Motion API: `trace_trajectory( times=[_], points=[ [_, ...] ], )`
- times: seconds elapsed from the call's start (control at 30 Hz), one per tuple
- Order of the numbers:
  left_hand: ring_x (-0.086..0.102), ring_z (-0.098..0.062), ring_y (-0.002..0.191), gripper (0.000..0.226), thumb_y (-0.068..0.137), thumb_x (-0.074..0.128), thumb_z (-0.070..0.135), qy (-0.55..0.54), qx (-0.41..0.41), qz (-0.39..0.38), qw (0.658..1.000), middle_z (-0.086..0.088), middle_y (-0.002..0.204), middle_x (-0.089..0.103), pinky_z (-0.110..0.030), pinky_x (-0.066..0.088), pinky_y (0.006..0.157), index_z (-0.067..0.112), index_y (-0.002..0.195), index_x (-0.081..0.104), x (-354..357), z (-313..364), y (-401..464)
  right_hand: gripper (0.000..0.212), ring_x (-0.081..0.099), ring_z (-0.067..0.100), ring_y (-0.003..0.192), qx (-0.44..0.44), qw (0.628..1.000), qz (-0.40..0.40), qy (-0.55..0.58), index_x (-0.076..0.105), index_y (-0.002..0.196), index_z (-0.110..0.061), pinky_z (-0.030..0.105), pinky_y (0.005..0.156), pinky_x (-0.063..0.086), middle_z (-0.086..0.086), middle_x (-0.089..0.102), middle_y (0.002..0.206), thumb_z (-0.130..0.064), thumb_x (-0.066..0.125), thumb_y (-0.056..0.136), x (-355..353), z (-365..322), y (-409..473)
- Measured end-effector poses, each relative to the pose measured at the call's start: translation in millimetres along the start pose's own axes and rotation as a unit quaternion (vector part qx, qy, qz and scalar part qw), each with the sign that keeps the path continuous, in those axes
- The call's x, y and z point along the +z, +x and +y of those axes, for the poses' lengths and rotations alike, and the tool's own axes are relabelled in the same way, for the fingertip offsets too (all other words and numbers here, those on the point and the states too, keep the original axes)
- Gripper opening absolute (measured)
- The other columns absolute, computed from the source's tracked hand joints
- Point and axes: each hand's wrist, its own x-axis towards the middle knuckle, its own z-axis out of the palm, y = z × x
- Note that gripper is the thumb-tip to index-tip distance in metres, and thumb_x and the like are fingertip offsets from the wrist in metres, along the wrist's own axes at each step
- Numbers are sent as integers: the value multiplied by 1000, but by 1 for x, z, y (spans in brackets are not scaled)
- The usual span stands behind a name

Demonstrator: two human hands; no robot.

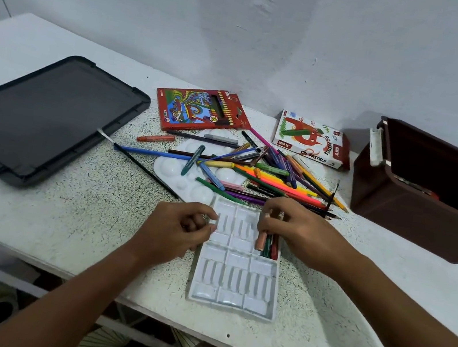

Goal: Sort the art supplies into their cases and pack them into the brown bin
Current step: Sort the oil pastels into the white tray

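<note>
A white plastic pastel tray lies on the table in front of me. My left hand grips the tray's left edge with curled fingers. My right hand pinches an orange pastel over the tray's upper right slots, beside a green and a red pastel lying there. A heap of pencils, pastels and markers lies beyond, partly on a white paint palette. The red pencil box and the oil pastels box sit at the back. The brown bin stands at the right.
A dark grey bin lid lies on the table's left side. A black brush and a blue pencil stretch left of the palette. The wall runs close behind the boxes. The table's front edge is near my arms.
</note>
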Motion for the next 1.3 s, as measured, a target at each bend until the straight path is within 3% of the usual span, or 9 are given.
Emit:
trace_trajectory(
  times=[0.2,0.3,0.47,0.6,1.0,1.13,1.23,1.3],
  points=[
    [50,-12,34,15,79,73,-1,12,6,3,1000,-4,56,60,-19,42,40,12,87,71,0,-2,0,47,58,28,110,-19,999,37,20,66,111,-18,41,74,56,8,58,121,8,73,73,7,3,-8],
    [50,-13,34,15,79,73,-1,7,1,4,1000,-5,56,60,-19,42,40,12,87,72,0,-2,-1,38,57,23,108,3,996,67,58,67,112,-13,37,77,55,6,58,118,6,69,80,11,2,-10],
    [50,-9,37,16,78,73,-2,24,6,13,1000,-6,57,60,-15,43,42,12,86,72,1,-2,0,19,57,21,105,16,992,95,82,68,107,-10,35,81,52,4,61,114,-18,57,93,19,-1,-14],
    [50,-8,37,16,77,73,-2,33,14,11,999,-3,55,60,-14,42,44,12,86,72,1,-3,-1,31,57,21,104,15,992,91,87,70,106,-11,31,83,49,2,64,114,-31,49,95,23,-3,-15],
    [51,-6,37,15,78,72,-4,28,12,9,999,-7,56,61,-14,43,41,8,86,72,1,-1,-1,28,55,16,104,36,993,30,109,72,105,-17,27,85,46,-2,64,112,-36,58,90,17,-4,-12],
    [53,-10,36,14,79,72,-3,22,7,16,1000,-6,56,61,-17,43,38,10,85,72,1,-1,-1,19,55,12,101,111,985,59,120,71,107,-20,26,87,43,-5,64,107,-26,63,91,3,8,-2],
    [54,-10,35,13,80,71,-3,19,6,18,1000,-3,55,61,-20,42,35,9,85,72,1,-1,-2,20,57,14,88,240,957,123,110,70,110,-16,22,76,40,0,65,102,-17,62,91,-5,35,16],
    [55,-10,34,12,81,70,-2,25,10,13,1000,-1,54,61,-21,43,35,9,86,72,0,0,-2,24,60,19,90,314,936,125,95,67,115,-14,25,78,45,5,67,108,-14,58,92,-8,56,28]
  ],
)
